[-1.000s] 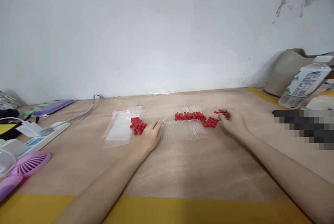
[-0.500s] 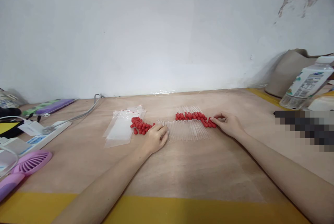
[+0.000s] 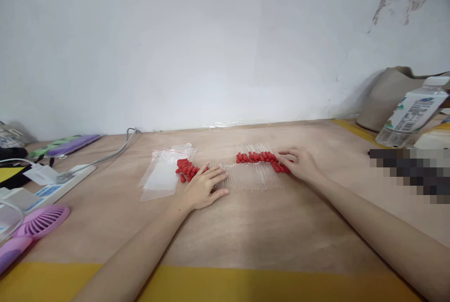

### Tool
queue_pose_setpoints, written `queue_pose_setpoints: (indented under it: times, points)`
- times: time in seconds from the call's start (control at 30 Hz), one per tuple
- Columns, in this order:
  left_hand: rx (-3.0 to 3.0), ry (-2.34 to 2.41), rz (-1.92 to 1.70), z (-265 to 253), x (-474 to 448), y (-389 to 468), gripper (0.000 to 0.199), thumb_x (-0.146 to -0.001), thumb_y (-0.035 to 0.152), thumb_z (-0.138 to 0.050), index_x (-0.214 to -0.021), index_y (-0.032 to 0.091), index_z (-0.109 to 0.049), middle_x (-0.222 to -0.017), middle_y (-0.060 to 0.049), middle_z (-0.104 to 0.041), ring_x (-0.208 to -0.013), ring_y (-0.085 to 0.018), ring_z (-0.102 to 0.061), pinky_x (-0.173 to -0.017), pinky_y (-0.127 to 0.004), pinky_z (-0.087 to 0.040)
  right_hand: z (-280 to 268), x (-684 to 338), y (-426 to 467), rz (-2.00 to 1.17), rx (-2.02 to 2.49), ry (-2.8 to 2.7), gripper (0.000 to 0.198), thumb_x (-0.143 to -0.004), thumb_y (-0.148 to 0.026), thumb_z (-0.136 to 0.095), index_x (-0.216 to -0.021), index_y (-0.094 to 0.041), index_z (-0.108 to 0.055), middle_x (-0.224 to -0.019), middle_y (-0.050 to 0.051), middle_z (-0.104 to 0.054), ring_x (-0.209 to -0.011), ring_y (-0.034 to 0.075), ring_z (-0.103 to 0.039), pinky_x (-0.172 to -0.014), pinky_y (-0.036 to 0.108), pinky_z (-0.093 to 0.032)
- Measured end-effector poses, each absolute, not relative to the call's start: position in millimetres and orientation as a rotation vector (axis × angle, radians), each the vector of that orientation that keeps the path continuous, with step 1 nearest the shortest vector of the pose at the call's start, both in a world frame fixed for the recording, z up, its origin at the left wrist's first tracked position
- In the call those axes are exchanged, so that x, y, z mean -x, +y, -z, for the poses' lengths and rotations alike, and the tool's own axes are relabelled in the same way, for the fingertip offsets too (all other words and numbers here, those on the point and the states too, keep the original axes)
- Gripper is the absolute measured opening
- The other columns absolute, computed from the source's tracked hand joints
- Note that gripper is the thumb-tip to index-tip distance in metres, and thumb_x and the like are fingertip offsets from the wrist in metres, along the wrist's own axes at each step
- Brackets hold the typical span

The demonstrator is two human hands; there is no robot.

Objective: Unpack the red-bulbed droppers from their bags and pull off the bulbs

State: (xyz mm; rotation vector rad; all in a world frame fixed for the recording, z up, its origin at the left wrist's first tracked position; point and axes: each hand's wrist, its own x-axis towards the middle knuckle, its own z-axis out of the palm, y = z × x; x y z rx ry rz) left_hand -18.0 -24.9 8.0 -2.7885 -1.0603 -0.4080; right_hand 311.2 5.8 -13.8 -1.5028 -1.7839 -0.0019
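Note:
Several glass droppers with red rubber bulbs lie side by side on the tabletop, their clear tubes (image 3: 251, 177) forming a flat row. A band of red bulbs (image 3: 256, 157) runs along the far side of this row, and more thin tubes (image 3: 258, 147) stick out beyond it. Over the left end lies my left hand (image 3: 204, 187), open with fingers spread, partly hiding a cluster of red bulbs (image 3: 187, 169). My right hand (image 3: 298, 163) rests at the right end, its fingers stretched out and touching the bulbs there; it partly covers them.
Clear plastic zip bags (image 3: 161, 173) lie left of the bulbs. Further left are a white power strip (image 3: 79, 174) with chargers and a pink handheld fan (image 3: 44, 221). A plastic bottle (image 3: 413, 112) stands at the right by a grey-brown container (image 3: 381, 98). A wall borders the back.
My left hand has shifted slightly left and its curled fingers have spread out flat. My right hand has moved a little left, over the bulbs at the right end, with its fingers extended.

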Motion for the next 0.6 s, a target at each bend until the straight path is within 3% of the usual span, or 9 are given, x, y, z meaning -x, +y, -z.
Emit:
queue_pose_setpoints:
  times: [0.3, 0.6]
  points:
    - [2.787, -1.02, 0.455, -8.0, 19.4, -26.8, 0.039, -0.087, 0.039, -0.041, -0.12, 0.02, -0.05, -0.123, -0.01, -0.052, -0.122, -0.022, -0.038, -0.105, -0.049, -0.022, 14.2, -294.5, 26.5, 0.053, 1.635, -1.932, 0.026, -0.074, -0.039, -0.054, -0.092, -0.026, -0.068, -0.096, 0.005, -0.062, -0.092, 0.024, -0.054, -0.076, 0.037, -0.041]
    - [2.766, -0.998, 0.52, -5.7, 19.0, -26.8, 0.036, -0.088, 0.037, -0.041, -0.118, 0.02, -0.052, -0.122, -0.009, -0.053, -0.123, -0.021, -0.038, -0.105, -0.048, -0.023, 13.5, -289.9, 25.6, 0.043, 1.551, -1.791, 0.025, -0.078, -0.034, -0.049, -0.089, -0.024, -0.068, -0.088, 0.005, -0.066, -0.09, 0.025, -0.056, -0.079, 0.039, -0.041]
